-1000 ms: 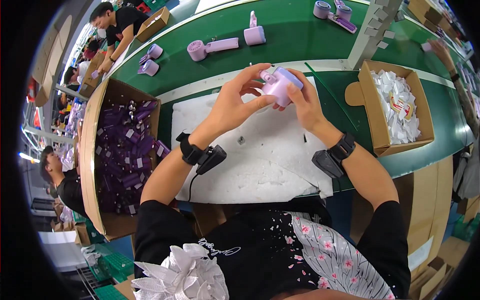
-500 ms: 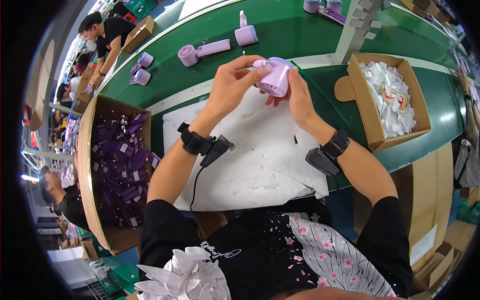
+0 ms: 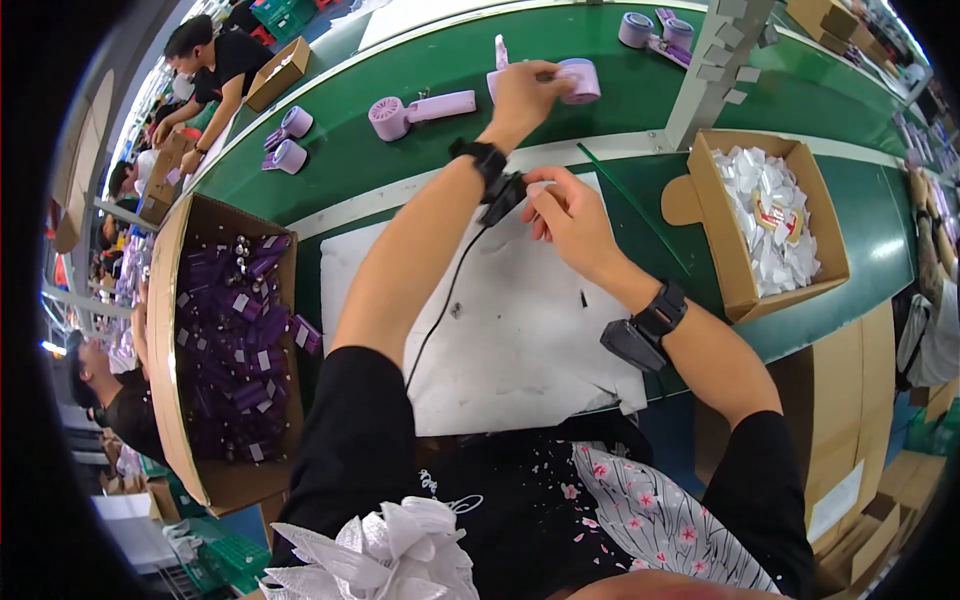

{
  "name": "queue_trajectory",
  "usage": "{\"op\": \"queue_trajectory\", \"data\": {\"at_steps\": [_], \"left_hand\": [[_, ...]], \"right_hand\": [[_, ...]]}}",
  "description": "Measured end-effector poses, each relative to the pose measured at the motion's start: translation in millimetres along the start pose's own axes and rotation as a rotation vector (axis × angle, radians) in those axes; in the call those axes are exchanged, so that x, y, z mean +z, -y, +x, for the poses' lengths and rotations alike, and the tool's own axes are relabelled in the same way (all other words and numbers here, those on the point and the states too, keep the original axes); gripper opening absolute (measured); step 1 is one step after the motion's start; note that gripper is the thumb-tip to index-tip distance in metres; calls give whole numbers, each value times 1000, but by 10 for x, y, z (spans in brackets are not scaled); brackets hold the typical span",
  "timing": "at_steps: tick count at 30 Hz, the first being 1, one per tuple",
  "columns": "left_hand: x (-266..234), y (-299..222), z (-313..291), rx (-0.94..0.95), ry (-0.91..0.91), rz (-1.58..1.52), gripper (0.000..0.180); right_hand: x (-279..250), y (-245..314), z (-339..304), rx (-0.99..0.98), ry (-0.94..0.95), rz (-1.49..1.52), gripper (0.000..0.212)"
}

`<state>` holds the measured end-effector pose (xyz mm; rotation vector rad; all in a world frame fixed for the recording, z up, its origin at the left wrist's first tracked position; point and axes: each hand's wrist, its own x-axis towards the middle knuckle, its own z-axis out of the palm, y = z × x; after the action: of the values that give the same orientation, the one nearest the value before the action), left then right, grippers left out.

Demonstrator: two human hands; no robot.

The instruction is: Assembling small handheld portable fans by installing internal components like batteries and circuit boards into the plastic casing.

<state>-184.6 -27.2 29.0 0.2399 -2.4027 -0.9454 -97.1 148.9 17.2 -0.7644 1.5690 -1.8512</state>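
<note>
My left hand (image 3: pixel 524 102) is stretched forward over the green work surface, its fingers closed on a lilac handheld fan (image 3: pixel 581 84) with a bluish rim. The fan appears to rest on that surface, and its far side is hidden. Behind my left hand stands another lilac fan (image 3: pixel 500 52), partly covered by the fingers. My right hand (image 3: pixel 578 220) hovers over the white foam sheet (image 3: pixel 520 330), fingers loosely bent and apart, with nothing visible in them. A lilac fan with a long handle (image 3: pixel 425 110) lies left of my left hand.
An open carton (image 3: pixel 170 350) of purple cylindrical parts with pale tabs stands at left. At right is a cardboard box (image 3: pixel 727 240) of white slips, beside a metal post (image 3: pixel 703 85). More fans (image 3: pixel 290 155) lie far left and far right (image 3: pixel 640 30). Co-workers sit at left.
My left hand has carried the lilac fan forward and right, onto the green surface. My right hand has let go of it and dropped back toward the foam sheet.
</note>
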Motion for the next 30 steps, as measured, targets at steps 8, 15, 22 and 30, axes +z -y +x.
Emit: {"op": "queue_trajectory", "data": {"at_steps": [8, 15, 22, 30], "left_hand": [[93, 164, 232, 270, -162, 654, 48], [-186, 548, 323, 134, 154, 399, 73], [-642, -36, 50, 25, 78, 275, 78], [-1435, -504, -1572, -7, 297, -219, 65]], "right_hand": [[2, -11, 23, -21, 1, -42, 20], [22, 6, 21, -28, 23, -65, 17], [-89, -52, 7, -13, -66, 23, 23], [-126, 15, 28, 0, -78, 181, 32]]}}
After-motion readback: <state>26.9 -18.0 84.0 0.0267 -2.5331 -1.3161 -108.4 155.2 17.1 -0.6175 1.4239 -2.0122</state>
